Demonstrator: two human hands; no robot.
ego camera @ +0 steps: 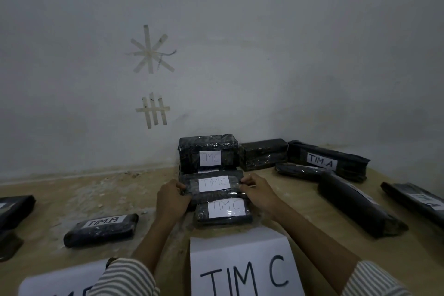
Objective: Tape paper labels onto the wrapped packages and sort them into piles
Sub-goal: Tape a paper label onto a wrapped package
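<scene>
A black wrapped package with a white "TIM C" label (214, 185) sits in the middle of a row of three such packages. My left hand (171, 199) grips its left end and my right hand (258, 191) grips its right end. A bigger "TIM C" package (208, 153) stands behind it against the wall. A smaller "TIM C" package (224, 211) lies in front. A large paper sheet reading "TIM C" (242, 269) lies nearest me.
A "TIM B" package (102, 228) lies on the floor at left, with more black packages (14, 209) at the far left edge. To the right lie a "TIM A" package (328, 160), an unlabelled one (264, 152) and several long black rolls (355, 206). Another sheet (60, 281) lies bottom left.
</scene>
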